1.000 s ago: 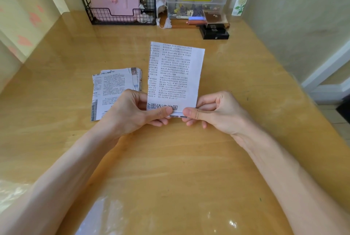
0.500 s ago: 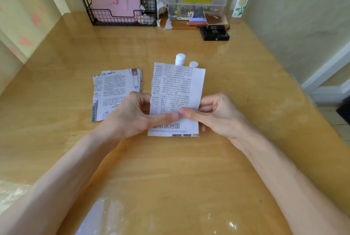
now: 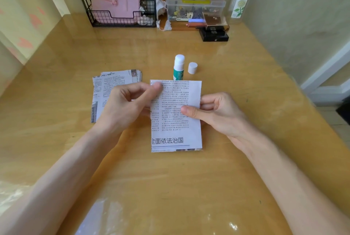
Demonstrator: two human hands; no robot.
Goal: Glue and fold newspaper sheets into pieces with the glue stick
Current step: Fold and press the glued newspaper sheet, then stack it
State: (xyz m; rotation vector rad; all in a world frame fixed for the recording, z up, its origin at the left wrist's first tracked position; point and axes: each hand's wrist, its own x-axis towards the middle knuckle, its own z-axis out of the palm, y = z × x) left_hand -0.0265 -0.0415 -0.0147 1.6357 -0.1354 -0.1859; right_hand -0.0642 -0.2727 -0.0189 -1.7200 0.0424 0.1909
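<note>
Grey newsprint fills the middle: a paper lies low on the yellow wood table, between two hands. Big words near its bottom edge read "全面依法治国", with a dark line under them. The small print above is too tiny to read.

The left hand pinches the paper's top left corner with thumb and finger. The right hand grips the right edge, thumb on top and fingers under.

Just behind the paper the glue stick stands up with its top off. It is white with a green label, and the words on it are too small to read. Its white cap stands just beside it, on the right.

A pile of cut newspaper lies to the left, partly hidden by the left hand. At the back stand a wire basket, a clear box and a black box.
</note>
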